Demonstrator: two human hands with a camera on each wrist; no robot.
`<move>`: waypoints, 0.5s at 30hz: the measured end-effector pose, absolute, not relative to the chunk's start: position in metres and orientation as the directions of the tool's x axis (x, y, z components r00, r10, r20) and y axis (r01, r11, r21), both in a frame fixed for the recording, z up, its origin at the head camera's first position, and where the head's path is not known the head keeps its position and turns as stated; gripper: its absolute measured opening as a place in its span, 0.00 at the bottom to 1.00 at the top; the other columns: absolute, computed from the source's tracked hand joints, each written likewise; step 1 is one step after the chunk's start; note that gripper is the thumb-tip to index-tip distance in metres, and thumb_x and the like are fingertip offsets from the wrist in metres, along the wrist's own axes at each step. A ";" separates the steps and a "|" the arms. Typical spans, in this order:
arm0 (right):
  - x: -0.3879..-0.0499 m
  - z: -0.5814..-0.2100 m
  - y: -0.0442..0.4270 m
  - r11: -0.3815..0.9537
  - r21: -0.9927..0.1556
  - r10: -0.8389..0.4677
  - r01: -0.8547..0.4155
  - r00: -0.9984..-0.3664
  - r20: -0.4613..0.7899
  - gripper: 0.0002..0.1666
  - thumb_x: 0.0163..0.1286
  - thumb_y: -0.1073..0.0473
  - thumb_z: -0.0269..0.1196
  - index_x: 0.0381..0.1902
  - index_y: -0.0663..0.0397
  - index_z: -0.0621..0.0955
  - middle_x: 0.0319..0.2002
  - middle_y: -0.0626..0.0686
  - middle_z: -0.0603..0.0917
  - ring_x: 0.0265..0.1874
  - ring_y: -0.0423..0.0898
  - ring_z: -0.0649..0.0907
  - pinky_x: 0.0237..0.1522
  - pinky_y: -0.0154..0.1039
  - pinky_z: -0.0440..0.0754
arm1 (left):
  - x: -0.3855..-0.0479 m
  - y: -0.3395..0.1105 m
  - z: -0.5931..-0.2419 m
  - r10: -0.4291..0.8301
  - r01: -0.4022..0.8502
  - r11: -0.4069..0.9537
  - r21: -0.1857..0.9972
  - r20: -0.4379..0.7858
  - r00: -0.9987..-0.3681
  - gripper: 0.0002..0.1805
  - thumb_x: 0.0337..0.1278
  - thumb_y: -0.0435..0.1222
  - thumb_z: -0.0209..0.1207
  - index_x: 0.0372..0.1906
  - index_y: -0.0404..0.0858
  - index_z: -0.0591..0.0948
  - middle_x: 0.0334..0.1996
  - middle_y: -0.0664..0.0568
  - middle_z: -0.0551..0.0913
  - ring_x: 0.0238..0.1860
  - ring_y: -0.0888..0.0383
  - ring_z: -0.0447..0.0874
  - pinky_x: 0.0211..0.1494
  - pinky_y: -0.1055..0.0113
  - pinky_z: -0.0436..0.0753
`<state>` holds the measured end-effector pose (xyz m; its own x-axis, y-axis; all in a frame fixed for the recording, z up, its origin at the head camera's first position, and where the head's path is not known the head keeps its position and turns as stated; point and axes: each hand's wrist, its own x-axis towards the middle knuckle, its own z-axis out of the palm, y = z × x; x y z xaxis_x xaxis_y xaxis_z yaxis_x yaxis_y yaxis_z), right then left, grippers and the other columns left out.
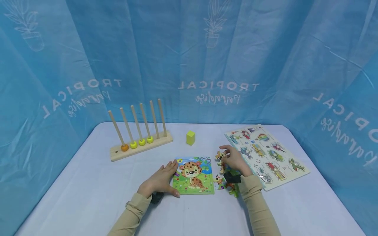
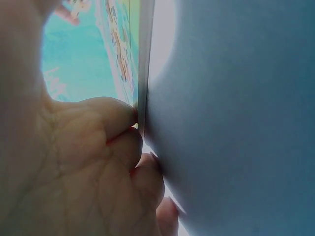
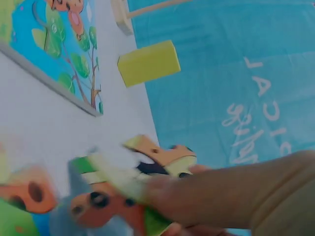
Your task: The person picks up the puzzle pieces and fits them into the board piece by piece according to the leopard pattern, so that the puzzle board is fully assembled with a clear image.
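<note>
Currently a puzzle piece (image 1: 220, 155) is pinched in the grip of the right hand (image 1: 235, 159), right of the leopard board (image 1: 193, 188); the left hand (image 1: 159, 179), grip released, touches its left edge. Behind stands 1 block (image 1: 190, 138).

Passable over bare white tabletop (image 1: 159, 155) between peg rack (image 1: 146, 146) and picture board (image 1: 193, 177), likewise between board and yellow-green block (image 1: 190, 138), and along the near strip between left forearm (image 1: 128, 214) and right forearm (image 1: 261, 209). Blocked at the board's left edge by the left hand (image 1: 160, 179), at its right by loose jigsaw pieces (image 1: 219, 182) lying just beside it, under and around the right hand (image 1: 234, 159) pinching another jigsaw piece (image 1: 220, 155), then by the flat vehicle puzzle (image 1: 267, 156) beyond. Barred at rear left by tall upright pegs (image 1: 137, 122), bounded at the back by blue curtain (image 1: 165, 49).
</note>
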<state>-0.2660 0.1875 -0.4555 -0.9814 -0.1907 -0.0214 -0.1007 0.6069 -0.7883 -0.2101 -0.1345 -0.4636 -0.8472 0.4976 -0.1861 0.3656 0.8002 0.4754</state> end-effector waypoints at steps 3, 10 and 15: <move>-0.267 -0.455 0.185 0.581 -0.807 -0.139 -0.108 -0.990 0.033 0.22 0.68 0.69 0.57 0.60 0.60 0.75 0.39 0.59 0.77 0.36 0.50 0.80 0.30 0.38 0.76 | -0.210 -0.135 -0.463 0.499 0.366 0.802 0.473 -0.191 -0.845 0.68 0.32 0.56 0.75 0.75 0.31 0.51 0.77 0.39 0.47 0.78 0.42 0.42 0.80 0.44 0.47; -0.265 -0.459 0.172 0.505 -0.841 -0.173 -0.196 -0.977 0.123 0.13 0.67 0.66 0.59 0.48 0.58 0.82 0.32 0.54 0.78 0.32 0.47 0.82 0.28 0.38 0.80 | -0.210 -0.135 -0.463 0.505 0.372 0.802 0.468 -0.199 -0.840 0.68 0.32 0.56 0.75 0.75 0.30 0.51 0.77 0.38 0.47 0.78 0.41 0.42 0.79 0.43 0.47; -0.265 -0.467 0.156 0.447 -0.880 -0.235 -0.162 -0.970 0.059 0.13 0.69 0.62 0.59 0.49 0.59 0.81 0.34 0.56 0.81 0.28 0.45 0.83 0.30 0.39 0.86 | -0.211 -0.135 -0.464 0.501 0.370 0.803 0.467 -0.192 -0.844 0.68 0.32 0.56 0.75 0.75 0.31 0.51 0.77 0.39 0.47 0.78 0.42 0.43 0.80 0.44 0.47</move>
<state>-0.2645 0.1560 -0.4667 -0.9702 -0.2351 0.0590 -0.1619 0.4472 -0.8796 -0.2106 -0.1348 -0.4641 -0.8442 0.5005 -0.1919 0.3703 0.8033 0.4665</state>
